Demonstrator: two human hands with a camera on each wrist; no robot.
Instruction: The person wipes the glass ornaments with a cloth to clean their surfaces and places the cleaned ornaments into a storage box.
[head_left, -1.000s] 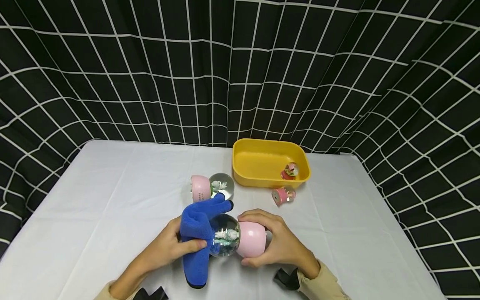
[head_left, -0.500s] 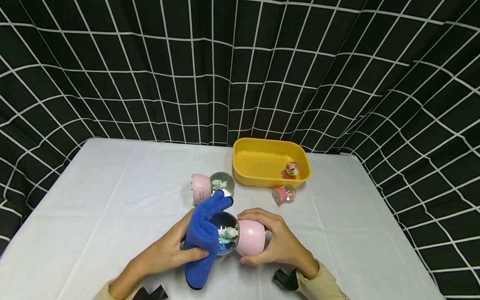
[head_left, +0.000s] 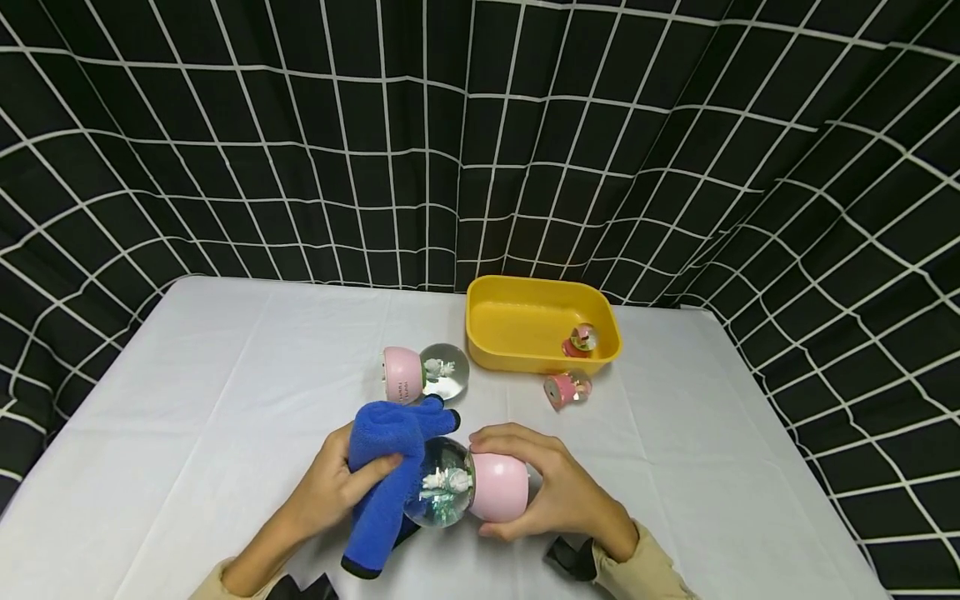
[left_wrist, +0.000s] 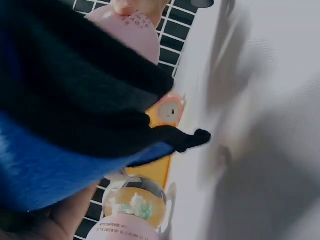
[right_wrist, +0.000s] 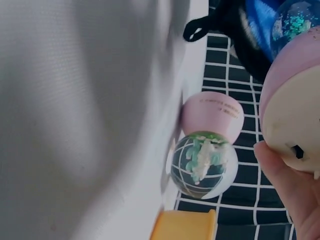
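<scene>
The left hand (head_left: pixel 322 483) grips a bunched blue cloth (head_left: pixel 386 475), its thumb bent over the near side; the cloth hides most of the other fingers. The right hand (head_left: pixel 562 483) is curled round the pink base of a large snow globe (head_left: pixel 487 485), fingers over the top and thumb underneath, parted only as far as the base's width. This globe is held sideways above the bench (head_left: pixel 225 400), between the two hands, its glass ball towards the cloth. The cloth overlaps the edge of the glass in the head view; I cannot tell how firmly they meet. White figures and green glitter show inside.

Beyond the cloth, a second large snow globe (head_left: pixel 423 375) lies on its side, pink base to the left. To its right stands a yellow tub (head_left: pixel 510 363) with a small snow globe (head_left: pixel 581 340) tilted in its near right corner. Just in front of the tub, another small globe (head_left: pixel 567 390) lies on its side. A black curtain (head_left: pixel 375 150) with white grid lines hangs behind.
</scene>
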